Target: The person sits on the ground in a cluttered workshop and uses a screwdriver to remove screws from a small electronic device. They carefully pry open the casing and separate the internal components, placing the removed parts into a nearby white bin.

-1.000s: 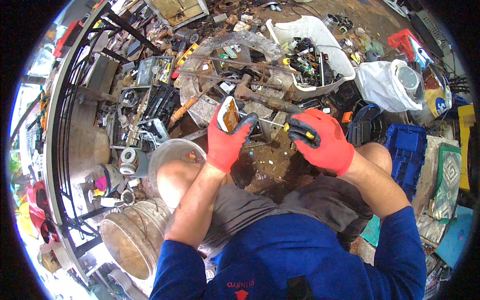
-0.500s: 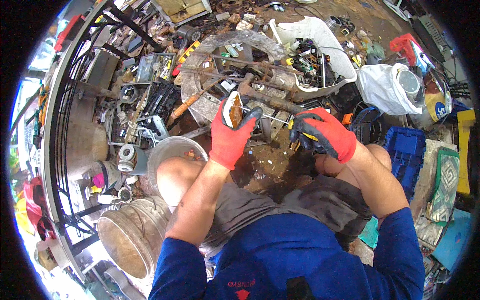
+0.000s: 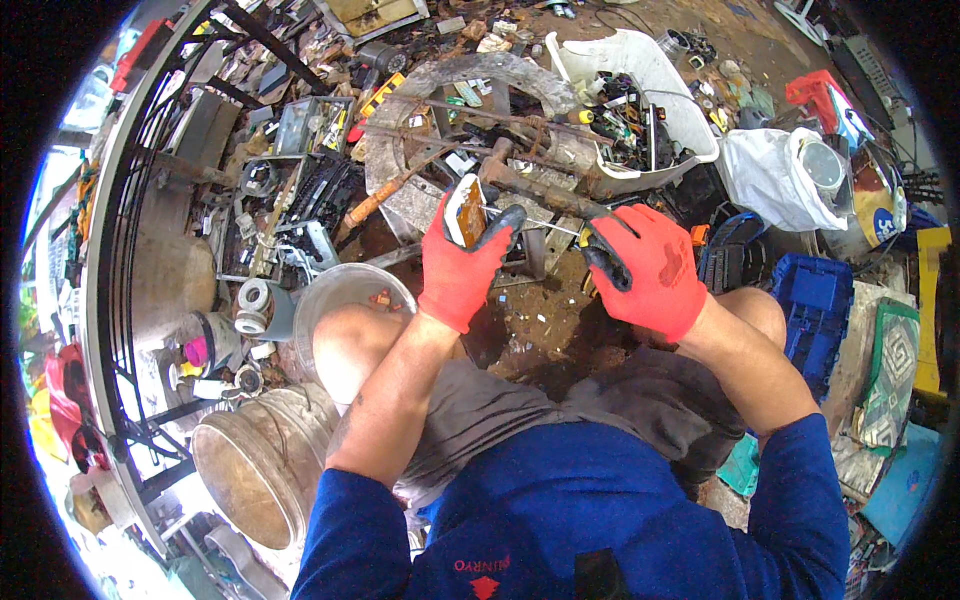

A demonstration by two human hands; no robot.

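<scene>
Both my hands wear red gloves with dark grey coated palms. My left hand (image 3: 462, 275) is closed around a small flat device (image 3: 466, 212) with a white edge and a brown-orange face, held tilted up. What kind of device it is I cannot make out. In my right hand (image 3: 648, 268) is a screwdriver (image 3: 556, 227), its yellow handle mostly hidden by the fingers. Its thin metal shaft points left to the device, near my left thumb. Whether the tip sits in the device is hidden. Just beyond my hands a hammer (image 3: 540, 190) lies across a heavy round metal frame (image 3: 388, 190).
A white tub (image 3: 690, 120) of mixed parts stands far right of centre, beside a white bag (image 3: 765, 180). A clear bucket (image 3: 340, 290) is by my left knee, with a dirty pail (image 3: 250, 470) nearer. A blue plastic case (image 3: 808, 310) lies right. Scrap covers the left.
My right hand has rolled over, so the back of its glove now faces up and covers more of the screwdriver's handle. My left hand and the device have barely moved.
</scene>
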